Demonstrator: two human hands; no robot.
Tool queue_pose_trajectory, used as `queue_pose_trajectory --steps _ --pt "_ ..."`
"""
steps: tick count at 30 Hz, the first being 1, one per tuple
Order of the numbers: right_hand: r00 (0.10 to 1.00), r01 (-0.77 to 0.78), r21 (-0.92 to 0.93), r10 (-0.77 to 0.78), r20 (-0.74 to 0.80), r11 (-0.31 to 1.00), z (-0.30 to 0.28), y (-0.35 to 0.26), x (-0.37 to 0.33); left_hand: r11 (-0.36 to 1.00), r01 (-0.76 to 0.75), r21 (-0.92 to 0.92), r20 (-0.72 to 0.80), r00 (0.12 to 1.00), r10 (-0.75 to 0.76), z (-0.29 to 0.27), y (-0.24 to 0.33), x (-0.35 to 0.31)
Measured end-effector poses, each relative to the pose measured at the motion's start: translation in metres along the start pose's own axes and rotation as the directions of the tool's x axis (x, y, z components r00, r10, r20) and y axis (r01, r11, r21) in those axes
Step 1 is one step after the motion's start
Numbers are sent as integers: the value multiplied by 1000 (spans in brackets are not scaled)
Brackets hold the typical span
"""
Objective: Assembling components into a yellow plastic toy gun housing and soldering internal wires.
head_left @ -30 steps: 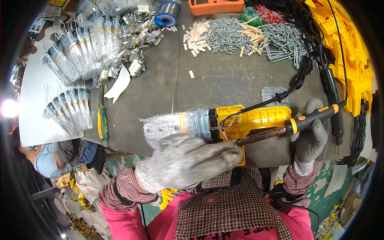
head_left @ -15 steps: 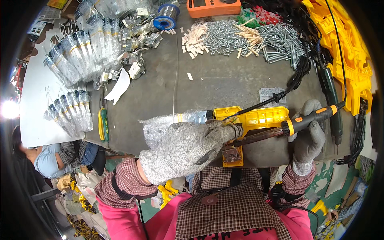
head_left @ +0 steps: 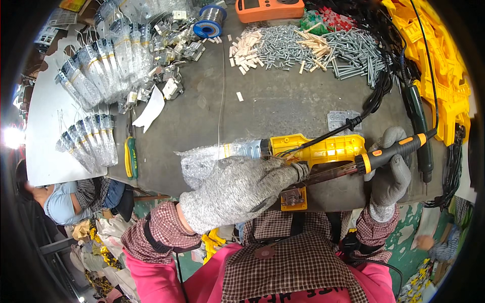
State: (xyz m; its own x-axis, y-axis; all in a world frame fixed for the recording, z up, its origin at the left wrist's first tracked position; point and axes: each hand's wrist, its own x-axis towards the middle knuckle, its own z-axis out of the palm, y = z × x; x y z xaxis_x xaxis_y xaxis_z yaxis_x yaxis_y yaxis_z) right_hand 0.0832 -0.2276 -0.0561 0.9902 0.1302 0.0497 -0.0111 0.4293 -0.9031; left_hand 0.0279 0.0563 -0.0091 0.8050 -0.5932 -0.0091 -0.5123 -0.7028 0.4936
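My gloved left hand (head_left: pixel 237 189) is closed, its fingertips pinching thin coloured wires (head_left: pixel 289 155) at the near edge of a yellow plastic tool housing (head_left: pixel 336 147). The housing lies open side up, with a black cord (head_left: pixel 323 135) running into it. A metal cylinder in bubble wrap (head_left: pixel 199 164) meets its left end. In my gloved right hand (head_left: pixel 391 177) is a soldering iron (head_left: pixel 396 153), its shaft slanting down-left toward the left fingertips. Those fingers hide the tip. Just below them, a yellow piece with a metal part (head_left: pixel 293 198) sits at the table edge.
Wrapped cylinders (head_left: pixel 93 136) and metal parts (head_left: pixel 177 45) cover the left. Farther back are a solder spool (head_left: pixel 209 22), an orange meter (head_left: pixel 270 10) and screws (head_left: pixel 288 48). Yellow housings (head_left: pixel 429 65) and a dark corded tool (head_left: pixel 418 129) stand right; green-handled pliers (head_left: pixel 131 156) lie left.
My left hand has shifted slightly right, and more coloured wire shows above its fingers. The soldering iron has barely moved. At lower right, a blurred hand-like shape has appeared.
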Motion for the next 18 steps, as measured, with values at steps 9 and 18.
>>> queue_pose_trajectory --steps 9,18 --pt "992 -11 -92 23 124 996 6 -23 8 999 -21 36 41 999 20 2 0 -3" --pt "990 -64 -141 80 112 988 12 -29 9 988 -148 46 -87 985 151 11 -7 -8"
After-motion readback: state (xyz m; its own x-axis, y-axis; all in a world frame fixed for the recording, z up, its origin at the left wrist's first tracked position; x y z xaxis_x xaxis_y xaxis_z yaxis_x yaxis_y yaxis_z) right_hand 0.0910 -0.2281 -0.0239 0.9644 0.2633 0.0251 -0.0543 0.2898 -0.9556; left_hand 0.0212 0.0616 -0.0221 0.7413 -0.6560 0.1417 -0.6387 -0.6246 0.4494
